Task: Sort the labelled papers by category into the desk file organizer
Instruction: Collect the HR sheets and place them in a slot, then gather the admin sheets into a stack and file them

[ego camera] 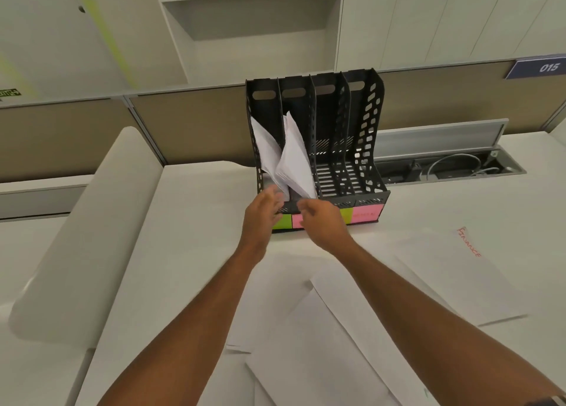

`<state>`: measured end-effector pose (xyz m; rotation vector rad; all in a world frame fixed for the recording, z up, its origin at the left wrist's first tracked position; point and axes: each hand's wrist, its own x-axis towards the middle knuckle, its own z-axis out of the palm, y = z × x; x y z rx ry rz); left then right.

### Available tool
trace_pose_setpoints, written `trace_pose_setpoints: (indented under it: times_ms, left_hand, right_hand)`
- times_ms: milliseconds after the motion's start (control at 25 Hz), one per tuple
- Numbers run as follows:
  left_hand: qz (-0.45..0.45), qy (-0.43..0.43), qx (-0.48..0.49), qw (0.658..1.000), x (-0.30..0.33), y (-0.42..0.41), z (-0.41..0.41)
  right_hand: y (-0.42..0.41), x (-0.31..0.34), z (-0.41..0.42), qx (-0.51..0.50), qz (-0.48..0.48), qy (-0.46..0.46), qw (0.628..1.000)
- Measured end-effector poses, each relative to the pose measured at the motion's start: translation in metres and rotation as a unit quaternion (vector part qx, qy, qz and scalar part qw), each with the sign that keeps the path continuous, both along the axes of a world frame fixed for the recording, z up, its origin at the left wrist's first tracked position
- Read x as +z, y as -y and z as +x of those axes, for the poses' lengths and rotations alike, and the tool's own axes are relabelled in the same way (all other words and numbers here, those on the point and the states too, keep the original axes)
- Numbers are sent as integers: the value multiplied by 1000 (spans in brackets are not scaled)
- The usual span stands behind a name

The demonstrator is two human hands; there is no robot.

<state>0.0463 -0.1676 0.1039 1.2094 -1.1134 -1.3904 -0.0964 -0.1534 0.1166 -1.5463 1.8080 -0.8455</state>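
Black four-slot file organizer stands at 12 o'clock on the tabletop, against the partition. Its front lip carries coloured category tags, green and pink; the writing is too blurred to read.

Slot contents: the far-left slot holds a leaning sheaf. The second slot from the left holds another sheaf, tilted right, with its lower edge at the slot mouth. The two right slots look empty.

Step in hand, as I read it: seating papers in the second slot. Left hand is at the organizer's front-left, fingers spread and blurred at the foot of the sheaves. I can't tell if it actually touches paper. Right hand is just beside it at the second slot's mouth, its grip curled. It's at the bottom edge of the tilted sheaf, but pinch or contact isn't resolvable.

Still unsorted:
- Sheet marked "FINANCE" in red at 3 o'clock, lying flat.
- Overlapping loose sheets at 6 o'clock, between the forearms, labels not visible.

Next move calls for:
- Push the tilted sheaf fully down so it stands behind the lip, then let go.
- Pull a hand back to 3 o'clock for the FINANCE sheet.
- Match it against the tags before slotting, probably into one of the empty right slots.

Thin sheets are floppy, so support the edge going in.
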Motion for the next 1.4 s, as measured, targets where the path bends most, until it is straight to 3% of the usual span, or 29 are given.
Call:
trace_pose_setpoints:
  times_ms: [80,160,240,320,440,560,880,1000,1080,1160,1280,1360,1400]
  left_hand:
    - [-5,52,18,998,-15,-19,-5]
    - [22,153,20,988,-43,-49,-13]
    - [48,284,-10,958,-72,-77,-21]
    - [70,361,-49,929,-91,-96,-27]
    - [86,389,-69,915,-103,-103,-37]
    - [76,387,-58,917,-103,-99,-48]
    - [10,391,10,920,-96,-91,-67]
    - [87,317,82,941,-98,-108,-44]
    - [171,198,176,949,-102,-132,-22]
    - [241,67,256,934,-104,-165,-5]
    - [316,-105,329,883,-101,-209,1]
    - [326,-190,337,863,-99,-228,-8]
    - [328,-208,326,862,-97,-235,-16]
  right_hand:
    - [-28,-15,-15,-4,34,13,999]
    - [-61,-32,-31,9,73,-39,996]
    - [-101,-54,-46,26,99,-103,989]
    - [-146,-75,-54,31,110,-148,982]
    - [-205,-102,-54,74,162,-253,951]
    - [-234,-118,-51,123,227,-294,920]
    - [-247,-127,-70,155,141,-292,933]
    - [-253,-130,-80,144,117,-286,940]
    - [-255,-129,-91,119,91,-285,947]
    - [-255,-124,-100,58,41,-231,970]
    - [-256,-112,-101,-128,-2,-34,991]
    - [-247,-103,-96,-228,67,181,954]
    - [-240,-99,-92,-248,108,297,916]
